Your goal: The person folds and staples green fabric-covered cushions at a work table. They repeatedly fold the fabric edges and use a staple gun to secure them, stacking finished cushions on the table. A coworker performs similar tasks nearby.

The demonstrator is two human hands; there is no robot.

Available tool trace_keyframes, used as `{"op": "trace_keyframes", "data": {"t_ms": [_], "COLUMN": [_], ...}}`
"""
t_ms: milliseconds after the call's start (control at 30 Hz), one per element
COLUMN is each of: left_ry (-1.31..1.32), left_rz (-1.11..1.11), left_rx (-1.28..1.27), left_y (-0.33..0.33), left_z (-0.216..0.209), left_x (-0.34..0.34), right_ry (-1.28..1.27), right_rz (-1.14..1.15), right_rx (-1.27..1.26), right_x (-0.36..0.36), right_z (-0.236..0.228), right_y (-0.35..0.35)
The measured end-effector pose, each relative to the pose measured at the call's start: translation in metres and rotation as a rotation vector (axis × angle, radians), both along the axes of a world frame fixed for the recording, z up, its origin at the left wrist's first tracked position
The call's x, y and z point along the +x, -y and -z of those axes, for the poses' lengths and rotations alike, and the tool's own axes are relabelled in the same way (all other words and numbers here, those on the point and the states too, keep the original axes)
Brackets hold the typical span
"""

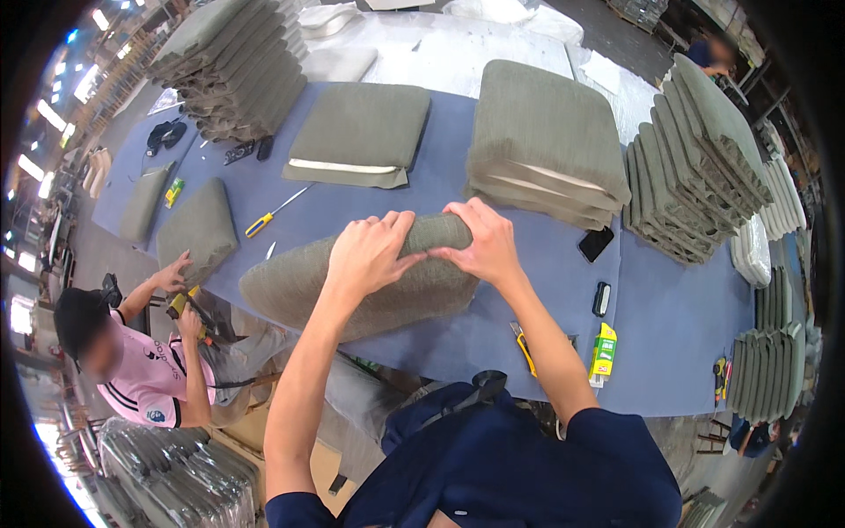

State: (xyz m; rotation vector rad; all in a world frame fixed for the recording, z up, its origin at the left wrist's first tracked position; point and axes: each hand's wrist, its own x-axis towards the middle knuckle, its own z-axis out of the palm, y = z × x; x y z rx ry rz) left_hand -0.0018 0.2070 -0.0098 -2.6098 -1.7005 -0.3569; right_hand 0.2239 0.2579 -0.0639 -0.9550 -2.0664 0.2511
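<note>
Blue table (466, 348) spreads across a workshop, the cushion (414, 299) at its near edge, long axis running left to right. The left hand (370, 253) clamps its upper rim nearer the middle, the right hand (484, 244) its right end (thumb tips almost meeting); most of the cushion lies leftward of the fingers and on their near side.

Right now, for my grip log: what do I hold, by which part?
Left hand and right hand grip a grey-green cushion by its far edge, toward the right.
</note>
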Motion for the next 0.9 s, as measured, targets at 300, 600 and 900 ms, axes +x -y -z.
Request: {"op": "trace_keyframes", "data": {"t_ms": [300,600,900], "left_ry": [0.305,0.692,0.426], "left_rz": [0.059,0.12,-0.045], "left_rx": [-0.174,-1.03,-0.105], "left_y": [-0.012,-0.034,-0.026], "left_z": [-0.021,-0.017,-0.009], "left_x": [0.001,-0.008,0.011], "right_ry": [-0.054,-0.07,-0.124], "right_rz": [0.03,0.043,0.125], "right_rx": [0.04,-0.254,-0.018], "right_x": [-0.006,0.004,-0.033], "right_z": [0.007,-0.015,-0.003], "right_y": [0.0,0.032,-0.035]}}
